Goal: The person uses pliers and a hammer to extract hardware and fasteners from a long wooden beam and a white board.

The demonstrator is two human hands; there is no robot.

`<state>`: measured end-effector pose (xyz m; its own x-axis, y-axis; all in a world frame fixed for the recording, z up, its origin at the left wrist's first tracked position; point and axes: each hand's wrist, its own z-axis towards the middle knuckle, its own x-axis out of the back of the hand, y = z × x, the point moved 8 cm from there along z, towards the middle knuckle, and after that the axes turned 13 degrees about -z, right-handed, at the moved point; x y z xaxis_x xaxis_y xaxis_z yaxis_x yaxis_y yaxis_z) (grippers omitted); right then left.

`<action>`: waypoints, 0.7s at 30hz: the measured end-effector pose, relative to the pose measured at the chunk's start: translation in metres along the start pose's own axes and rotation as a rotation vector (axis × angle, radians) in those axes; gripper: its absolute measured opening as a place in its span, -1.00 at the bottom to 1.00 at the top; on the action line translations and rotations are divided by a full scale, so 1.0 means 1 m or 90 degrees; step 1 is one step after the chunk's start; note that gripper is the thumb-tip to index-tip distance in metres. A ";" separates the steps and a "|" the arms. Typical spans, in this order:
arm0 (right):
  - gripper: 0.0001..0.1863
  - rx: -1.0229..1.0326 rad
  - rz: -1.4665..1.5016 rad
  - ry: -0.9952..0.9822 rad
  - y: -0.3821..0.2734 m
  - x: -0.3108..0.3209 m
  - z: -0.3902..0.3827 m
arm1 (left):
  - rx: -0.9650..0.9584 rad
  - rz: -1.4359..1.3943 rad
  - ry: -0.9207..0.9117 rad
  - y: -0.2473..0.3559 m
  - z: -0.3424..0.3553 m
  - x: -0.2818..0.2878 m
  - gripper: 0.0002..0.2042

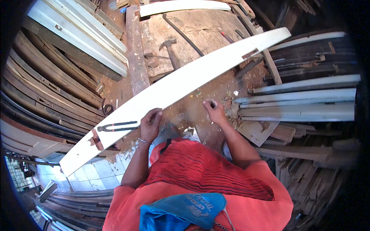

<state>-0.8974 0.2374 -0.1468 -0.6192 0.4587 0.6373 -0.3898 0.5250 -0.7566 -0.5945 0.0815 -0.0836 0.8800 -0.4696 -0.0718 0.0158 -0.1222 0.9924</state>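
One board [175, 84] | left hand [151, 125] at edge | right hand [215, 111] apart, above floor [185, 109]

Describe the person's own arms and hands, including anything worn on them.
The left hand and right hand are gloveless. A thin, pale bracelet circles the left wrist; none shows on the right. Both forearms are bare, below short coral-red sleeves.

One left hand [151, 125] and one right hand [214, 111], two in all. One bracelet [144, 141]. One pair of pincers [117, 126], one hammer [170, 52], one bent metal bar [184, 35], one red-handled tool [227, 37]. One long white board [189, 75] crosses one workbench [137, 50]. The stacked planks [58, 90] are too many to count.
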 end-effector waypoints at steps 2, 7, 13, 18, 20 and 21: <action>-0.69 0.067 -0.064 0.020 -0.048 0.003 0.039 | -0.035 0.022 0.033 0.004 0.024 0.023 -0.76; -0.72 0.122 -0.066 0.099 -0.106 0.007 0.127 | -0.026 0.057 0.108 0.014 0.067 0.069 -0.74; -0.66 0.145 -0.162 0.059 -0.137 -0.018 0.189 | -0.005 0.085 0.219 0.009 0.080 0.120 -0.77; -0.61 0.283 -0.355 -0.021 -0.170 -0.071 0.221 | 0.007 0.163 0.363 0.005 0.064 0.158 -0.79; -0.44 0.200 -0.400 -0.135 -0.168 -0.105 0.239 | -0.090 0.249 0.432 0.017 0.050 0.168 -0.84; -0.33 0.160 -0.425 -0.194 -0.163 -0.120 0.243 | -0.085 0.347 0.476 0.024 0.042 0.174 -0.87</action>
<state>-0.9251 -0.0774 -0.1360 -0.3443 -0.1348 0.9291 -0.8667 0.4261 -0.2593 -0.4610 -0.0394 -0.0767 0.8581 0.2575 0.4443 -0.4759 0.0733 0.8765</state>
